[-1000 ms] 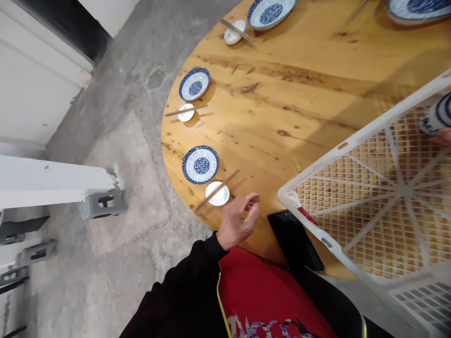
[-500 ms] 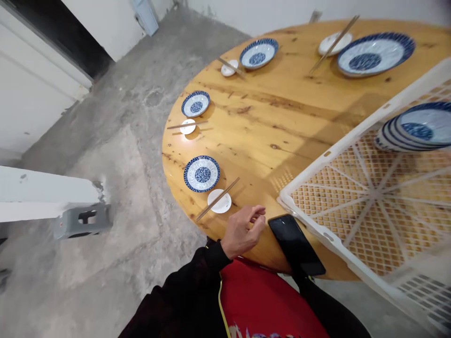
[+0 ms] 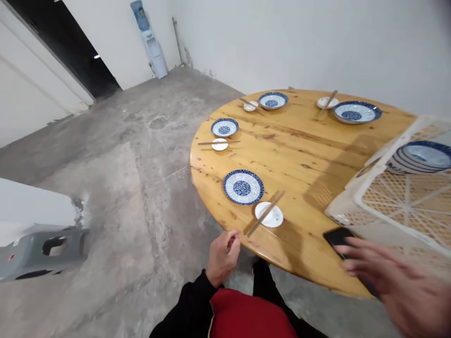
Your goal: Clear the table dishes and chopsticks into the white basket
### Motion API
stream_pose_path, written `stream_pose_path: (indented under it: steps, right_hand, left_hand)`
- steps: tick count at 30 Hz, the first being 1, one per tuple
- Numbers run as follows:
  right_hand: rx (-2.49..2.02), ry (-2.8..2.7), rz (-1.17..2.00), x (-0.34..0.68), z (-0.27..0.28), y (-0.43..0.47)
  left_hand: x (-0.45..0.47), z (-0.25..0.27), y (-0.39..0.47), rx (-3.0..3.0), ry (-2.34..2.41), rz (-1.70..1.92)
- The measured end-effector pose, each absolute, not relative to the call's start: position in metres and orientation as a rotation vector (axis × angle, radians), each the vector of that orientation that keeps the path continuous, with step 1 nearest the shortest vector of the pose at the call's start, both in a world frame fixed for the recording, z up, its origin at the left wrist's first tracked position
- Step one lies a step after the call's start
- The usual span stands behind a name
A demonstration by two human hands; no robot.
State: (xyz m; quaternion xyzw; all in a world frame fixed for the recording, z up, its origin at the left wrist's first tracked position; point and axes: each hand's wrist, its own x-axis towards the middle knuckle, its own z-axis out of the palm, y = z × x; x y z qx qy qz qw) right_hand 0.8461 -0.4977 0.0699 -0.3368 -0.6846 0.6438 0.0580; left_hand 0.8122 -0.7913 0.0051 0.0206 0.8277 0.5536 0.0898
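Observation:
Just off the table's near edge, my left hand has its fingers curled in, and I see nothing in it. It is near the ends of the wooden chopsticks that lie across a small white dish. Beside that dish sits a blue-and-white plate. On the right, my right hand is blurred, fingers stretched out and apart, over a black phone. It covers much of the phone; whether it touches the phone I cannot tell.
Several similar settings stand around the round wooden table. At the right, a white plastic crate holds stacked blue-and-white bowls. A grey stool stands on the floor at left, and a water dispenser against the far wall.
The view has tilted up and shifted left. My left hand has moved left, off the tabletop and away from the phone. My right hand has come into view over the phone.

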Motion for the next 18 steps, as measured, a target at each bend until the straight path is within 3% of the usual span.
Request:
stream_pose_path:
  steps: [8, 18]
  right_hand:
    - [-0.95, -1.984, 2.835, 0.828, 0.036, -0.719]
    - [-0.799, -2.047, 3.191, 0.768, 0.006, -0.811]
  left_hand:
    - [0.853, -0.017, -0.946, -0.612, 2.38, 1.768]
    - [0.792, -0.027, -0.982, -0.561, 2.324, 1.757]
